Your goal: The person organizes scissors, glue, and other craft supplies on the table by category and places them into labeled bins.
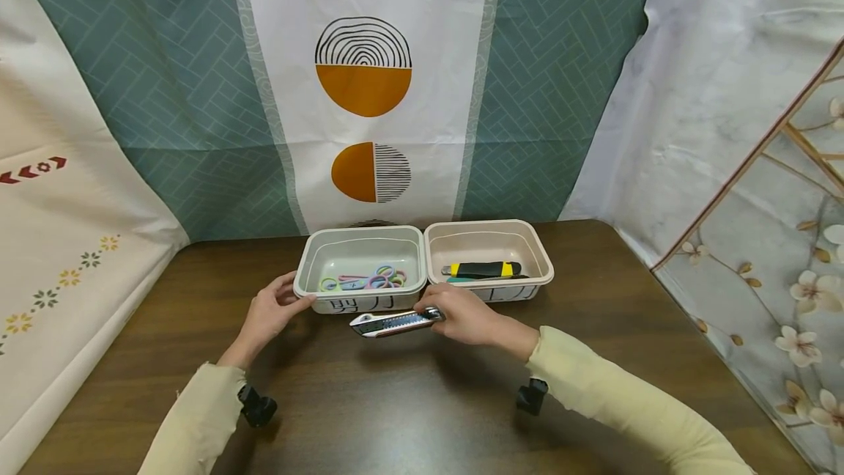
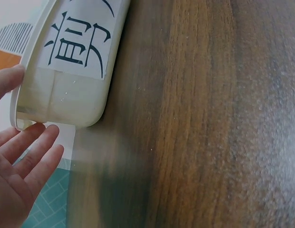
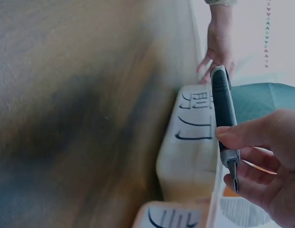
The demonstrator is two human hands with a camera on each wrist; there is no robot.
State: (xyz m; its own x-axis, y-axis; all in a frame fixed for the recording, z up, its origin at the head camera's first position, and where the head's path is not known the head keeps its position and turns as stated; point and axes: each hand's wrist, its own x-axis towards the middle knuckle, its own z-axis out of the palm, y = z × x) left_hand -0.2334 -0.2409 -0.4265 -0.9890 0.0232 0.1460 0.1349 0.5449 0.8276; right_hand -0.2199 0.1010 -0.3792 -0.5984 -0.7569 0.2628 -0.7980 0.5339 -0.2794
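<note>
My right hand [image 1: 461, 314] pinches a utility knife [image 1: 393, 322] between thumb and fingers, in front of the two bins. In the right wrist view the knife [image 3: 224, 109] shows a dark grip and a narrow metal tip. With straight, spread fingers, my left hand [image 1: 269, 314] touches the front left corner of the pale green bin [image 1: 422, 259]; its thumb rests at the rim in the left wrist view. Pastel-handled scissors [image 1: 379, 281] lie inside that bin. The beige bin [image 1: 542, 259] beside it holds a yellow and black utility knife [image 1: 484, 270] and a teal item, partly hidden.
The bins stand side by side at the back of the brown wooden table [image 1: 395, 402]. Each has a white front label with black characters, such as the left bin's label [image 2: 97, 59]. Patterned cloth [image 1: 560, 94] hangs behind and at the sides.
</note>
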